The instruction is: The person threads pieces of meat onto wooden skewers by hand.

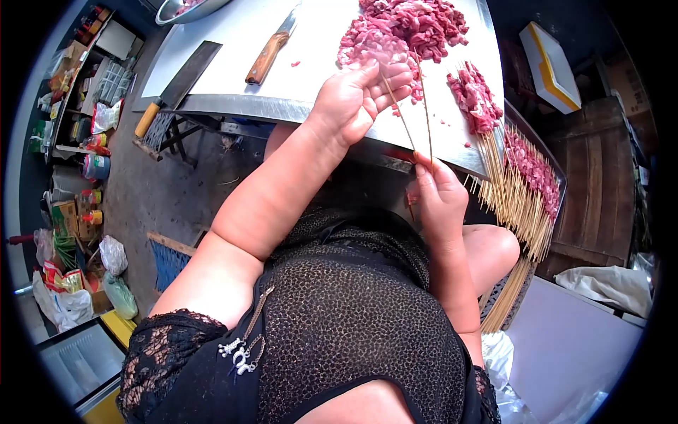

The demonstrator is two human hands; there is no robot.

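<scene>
My right hand (442,191) is closed in front of the table's edge, pinching thin bamboo skewers (428,116) that point up and away. Two skewer lengths rise from its fingertips. Palm up, my left hand (364,92) is over the table edge, its fingers loosely curved and apart. One skewer crosses in front of its fingers. The fingertips are smeared against a heap of raw pink meat strips (417,28), so contact with the meat is unclear. Right of the heap lies a bunch of meat-loaded skewers (474,99), bare ends towards me.
A cleaver (187,78) juts over the table's (311,56) front left edge. A wooden-handled knife (268,56) lies nearby. At the back left is a metal bowl (185,10). A tray (561,169) of loaded skewers stands at right, with bare sticks (510,293) below.
</scene>
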